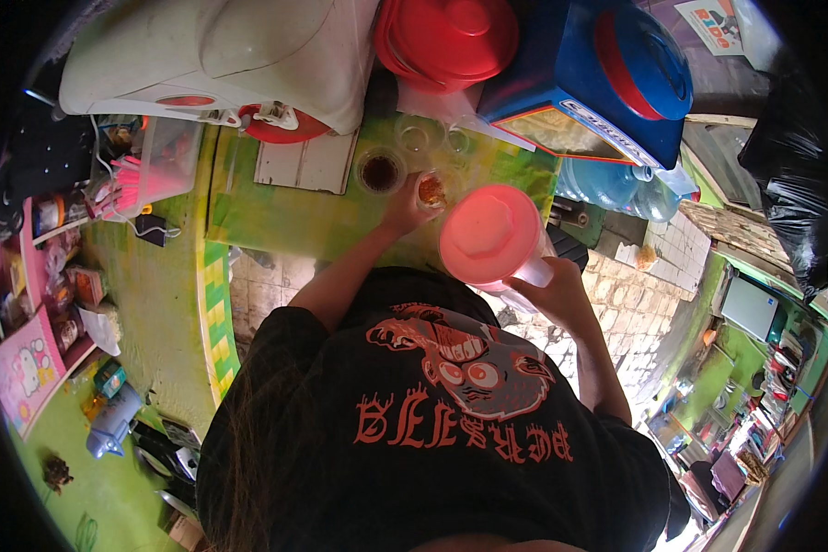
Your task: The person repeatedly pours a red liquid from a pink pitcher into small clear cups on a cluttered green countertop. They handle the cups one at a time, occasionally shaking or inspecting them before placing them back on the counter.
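Note:
My left hand [407,210] is around a clear cup [431,189] with amber-brown contents on the green tabletop [290,224]. Just left of it stands another clear cup [380,171] with a dark brown liquid. My right hand [559,293] grips the handle of a pitcher with a pink lid [490,231]. The pitcher is close to the right of the cup, above the table's near edge. I cannot tell whether it is pouring. Behind the cups stand two more clear cups [414,133], seemingly without contents.
At the back are a white appliance [283,41], a red lidded container [455,41] and a blue box [579,90]. A white tile-like board [305,162] lies left of the cups. Pink straws [125,178] stand far left. Large blue water bottles [604,183] are to the right.

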`<state>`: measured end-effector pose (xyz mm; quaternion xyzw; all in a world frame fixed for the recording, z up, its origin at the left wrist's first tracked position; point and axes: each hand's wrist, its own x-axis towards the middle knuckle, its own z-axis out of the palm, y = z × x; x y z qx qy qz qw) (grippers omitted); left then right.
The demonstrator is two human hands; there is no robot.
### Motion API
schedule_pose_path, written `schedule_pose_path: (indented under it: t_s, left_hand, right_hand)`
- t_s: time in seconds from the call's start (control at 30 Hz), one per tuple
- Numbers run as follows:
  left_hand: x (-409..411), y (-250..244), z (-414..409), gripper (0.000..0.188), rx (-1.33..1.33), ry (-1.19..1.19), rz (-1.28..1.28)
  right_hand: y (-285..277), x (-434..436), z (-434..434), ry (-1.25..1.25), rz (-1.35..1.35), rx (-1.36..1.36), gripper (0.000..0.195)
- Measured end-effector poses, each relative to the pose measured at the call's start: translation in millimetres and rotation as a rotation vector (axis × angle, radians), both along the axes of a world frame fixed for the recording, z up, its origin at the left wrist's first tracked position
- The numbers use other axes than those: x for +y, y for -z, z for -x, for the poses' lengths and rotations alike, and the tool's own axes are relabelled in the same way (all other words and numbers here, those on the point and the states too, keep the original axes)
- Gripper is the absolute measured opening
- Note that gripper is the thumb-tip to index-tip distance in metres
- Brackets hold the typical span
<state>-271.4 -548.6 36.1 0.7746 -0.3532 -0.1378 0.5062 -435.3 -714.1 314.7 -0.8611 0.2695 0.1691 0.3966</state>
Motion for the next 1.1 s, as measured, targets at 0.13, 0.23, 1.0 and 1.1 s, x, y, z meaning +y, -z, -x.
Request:
schedule_pose_path:
  t_s: [0.13, 0.23, 1.0, 1.1]
  left_hand:
    - [-0.9, 2.1, 0.9, 0.076, -0.026, -0.015, 0.014]
    - [-1.9, 1.8, -0.1, 0.076, -0.006, 0.016, 0.0]
    - [-0.3, -4.1, -2.5, 0.065, 0.051, 0.058, 0.116]
    - [0.2, 1.3, -1.9, 0.073, 0.054, 0.065, 0.09]
  right_hand:
    - [-2.3, -0.7, -1.4, 0.023, -0.027, 0.063, 0.038]
    - [-1.1, -0.5, -0.8, 0.025, -0.019, 0.047, 0.036]
    - [3.8, -2.4, 1.8, 0.06, -0.047, 0.035, 0.035]
    - [4.4, -3.2, 2.1, 0.054, -0.045, 0.053, 0.038]
